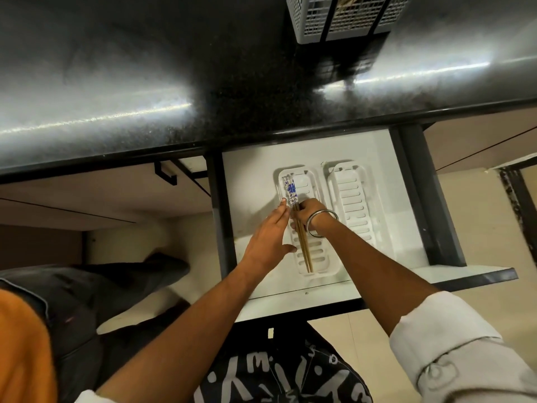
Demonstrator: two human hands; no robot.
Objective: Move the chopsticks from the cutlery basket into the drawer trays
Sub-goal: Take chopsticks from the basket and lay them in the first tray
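Wooden chopsticks (304, 248) with blue-and-white patterned tops lie lengthwise in the left white slotted tray (311, 181) inside the open drawer (250, 175). My right hand (311, 212), with a metal bangle at the wrist, is closed around their middle. My left hand (268, 238) lies flat, fingers together, against the tray's left side and touches the patterned ends. The right white tray (353, 199) next to it holds nothing. The grey mesh cutlery basket (345, 16) stands on the counter at the top edge, its contents hard to make out.
A glossy black stone counter (203, 82) overhangs the drawer. Dark drawer rails (418, 199) run along both sides. A closed drawer with a black handle (167, 170) sits to the left. My legs and the tiled floor lie below.
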